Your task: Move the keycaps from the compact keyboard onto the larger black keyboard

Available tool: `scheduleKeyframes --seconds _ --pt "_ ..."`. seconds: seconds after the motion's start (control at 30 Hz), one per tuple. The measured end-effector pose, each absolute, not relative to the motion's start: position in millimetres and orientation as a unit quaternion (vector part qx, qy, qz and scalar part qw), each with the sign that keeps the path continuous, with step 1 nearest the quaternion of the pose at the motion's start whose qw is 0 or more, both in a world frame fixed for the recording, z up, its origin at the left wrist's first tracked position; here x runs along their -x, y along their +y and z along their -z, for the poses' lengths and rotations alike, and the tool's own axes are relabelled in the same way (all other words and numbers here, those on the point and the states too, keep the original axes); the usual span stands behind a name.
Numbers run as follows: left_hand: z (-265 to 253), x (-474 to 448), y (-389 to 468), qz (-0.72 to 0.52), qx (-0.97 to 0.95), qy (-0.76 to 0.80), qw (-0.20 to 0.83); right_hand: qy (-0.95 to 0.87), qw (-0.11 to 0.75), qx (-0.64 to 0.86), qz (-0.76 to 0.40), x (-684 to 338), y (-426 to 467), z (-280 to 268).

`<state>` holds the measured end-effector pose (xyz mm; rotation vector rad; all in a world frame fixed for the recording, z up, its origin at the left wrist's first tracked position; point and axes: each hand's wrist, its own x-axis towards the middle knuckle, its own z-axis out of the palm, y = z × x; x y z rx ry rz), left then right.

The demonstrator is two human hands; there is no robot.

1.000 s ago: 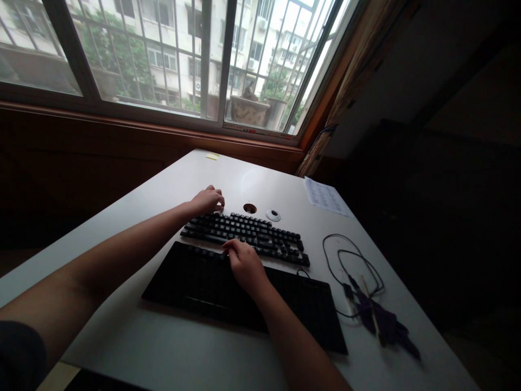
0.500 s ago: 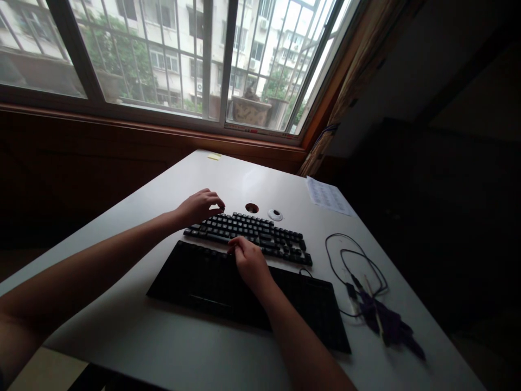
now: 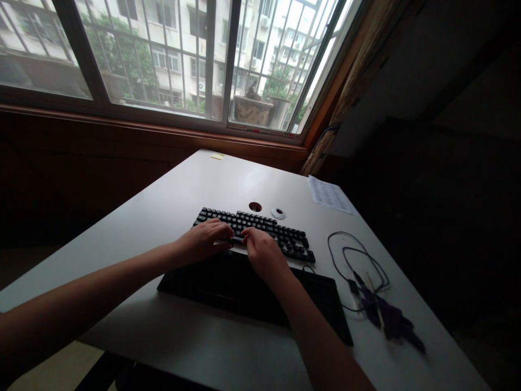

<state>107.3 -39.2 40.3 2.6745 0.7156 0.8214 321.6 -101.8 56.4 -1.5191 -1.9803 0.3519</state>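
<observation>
Rows of black keycaps [image 3: 260, 224] lie on the white table in a keyboard's layout, with gaps among them. Directly in front of them is a black keyboard [image 3: 228, 288], too dark for its top to show clearly. My left hand [image 3: 207, 240] is over the front left of the rows, fingers bent toward the thumb; what they hold, if anything, is too small to tell. Close beside it, my right hand [image 3: 264, 252] has its thumb and fingers drawn together in a pinch at the front row, its contents hidden. A long bar-shaped keycap [image 3: 238, 240] shows between both hands.
A looped black cable [image 3: 358, 251] lies to the right beside a dark purple cloth [image 3: 386, 315] with a thin stick on it. Behind the keycaps are a cable hole [image 3: 255, 207] and its white ring cover [image 3: 279, 213]. Printed paper [image 3: 331, 194] lies at the right edge.
My left hand has come from the far left of the keycap rows down and toward me, close to my right hand. The right hand has shifted slightly rightward and up. The view has moved slightly.
</observation>
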Motion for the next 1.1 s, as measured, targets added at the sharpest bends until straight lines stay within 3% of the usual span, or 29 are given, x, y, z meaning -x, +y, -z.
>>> scheduleKeyframes --seconds 0.3,0.53,1.1 --pt "-26 -126 -54 -0.232 -0.937 0.225 0.131 -0.73 0.293 0.611 -0.094 -344 -119 -38" --pt "-20 -125 -56 -0.241 -0.935 0.237 0.107 -0.723 0.338 0.597 -0.078 -346 -126 -19" --pt "-24 -121 -56 -0.246 -0.933 0.234 0.12 -0.714 0.346 0.598 -0.114 -348 -127 -17"
